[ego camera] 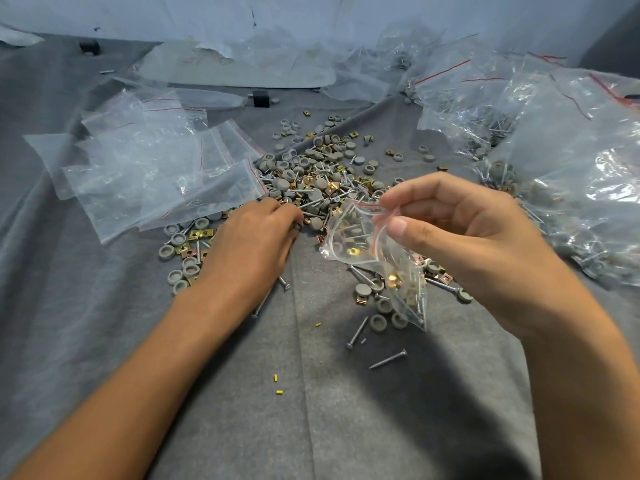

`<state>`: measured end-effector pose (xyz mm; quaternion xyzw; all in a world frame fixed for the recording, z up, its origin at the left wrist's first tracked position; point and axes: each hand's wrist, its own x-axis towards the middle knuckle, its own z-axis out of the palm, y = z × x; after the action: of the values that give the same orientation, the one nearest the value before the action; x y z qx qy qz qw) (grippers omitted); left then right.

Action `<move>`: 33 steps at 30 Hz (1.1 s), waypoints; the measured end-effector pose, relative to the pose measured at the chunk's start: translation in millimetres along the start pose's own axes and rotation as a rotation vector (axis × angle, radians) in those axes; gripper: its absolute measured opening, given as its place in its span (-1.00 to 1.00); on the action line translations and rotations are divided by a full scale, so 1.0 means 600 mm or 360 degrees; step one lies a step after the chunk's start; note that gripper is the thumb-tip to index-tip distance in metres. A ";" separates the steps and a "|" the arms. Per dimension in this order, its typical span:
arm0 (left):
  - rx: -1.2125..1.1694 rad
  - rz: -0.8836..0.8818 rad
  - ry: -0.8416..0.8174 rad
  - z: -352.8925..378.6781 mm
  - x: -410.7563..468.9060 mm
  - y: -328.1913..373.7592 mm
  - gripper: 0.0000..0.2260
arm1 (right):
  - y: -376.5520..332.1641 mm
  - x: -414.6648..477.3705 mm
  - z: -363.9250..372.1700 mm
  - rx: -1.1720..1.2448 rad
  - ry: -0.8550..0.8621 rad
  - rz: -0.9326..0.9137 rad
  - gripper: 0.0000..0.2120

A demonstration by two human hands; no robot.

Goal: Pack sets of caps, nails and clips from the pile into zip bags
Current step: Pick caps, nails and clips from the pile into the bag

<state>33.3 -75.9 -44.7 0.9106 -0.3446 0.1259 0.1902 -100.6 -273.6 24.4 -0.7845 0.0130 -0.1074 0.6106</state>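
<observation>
**One hand is holding the bag, one hand is digging**

From the head camera, the right hand [460, 237] is pinching the zip bag [377, 261] by its red-lined top, so its mouth is staying up while it hangs. The left hand [252, 244] is lying flat, fingers bunched at the pile [322, 181]; I cannot tell what they are holding. Empty bags [149, 174] are waiting close by on the left.

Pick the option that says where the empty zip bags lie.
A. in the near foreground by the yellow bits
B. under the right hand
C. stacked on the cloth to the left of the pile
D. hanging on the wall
C: the empty zip bags lie overlapped on the grey cloth left of the pile, beyond the left hand; the right hand holds a part-filled bag.
</observation>
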 end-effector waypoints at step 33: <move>-0.1149 -0.0095 0.0128 -0.061 -0.066 0.062 -0.82 | 0.007 0.009 0.028 -0.0131 -0.0087 -0.0052 -0.82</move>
<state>-24.4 -62.5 -16.4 0.7888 -0.3323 0.0264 0.5164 -91.9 -259.7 17.0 -0.8117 -0.0122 -0.0951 0.5762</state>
